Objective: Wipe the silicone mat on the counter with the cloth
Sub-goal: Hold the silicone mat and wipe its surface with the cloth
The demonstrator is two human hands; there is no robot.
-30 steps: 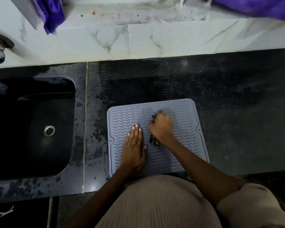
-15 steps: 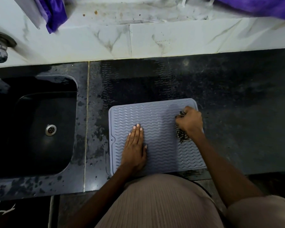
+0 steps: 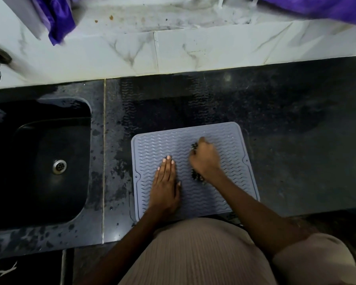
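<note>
The silicone mat (image 3: 195,167) lies flat on the dark table (image 3: 286,140), close to its front edge and a little to the right of the sink (image 3: 39,161). The left hand (image 3: 165,182) lies flat on the mat with straight fingers, near the mat's left side, and looks like it is pressing the mat down so it does not slide. The right hand (image 3: 206,159) is curled into a fist around a dark cloth (image 3: 196,177), and it sits on the middle of the mat. Only small dark bits of the cloth poke out above and below the fist.

The wiping looks to be under way, not finished. I cannot say which parts of the mat are clean now, because the wavy gray top looks much the same all over. The spot under the left hand has likely not been reached, and the front edge and the corners may need a pass too.

Some things are hard to see. Most of the cloth is hidden inside the fist. The mat's front edge is covered by the person's body and arms. The right hand is a bit blurry. The table around the mat has wet marks, but the mat itself shows no clear dirt.
</note>
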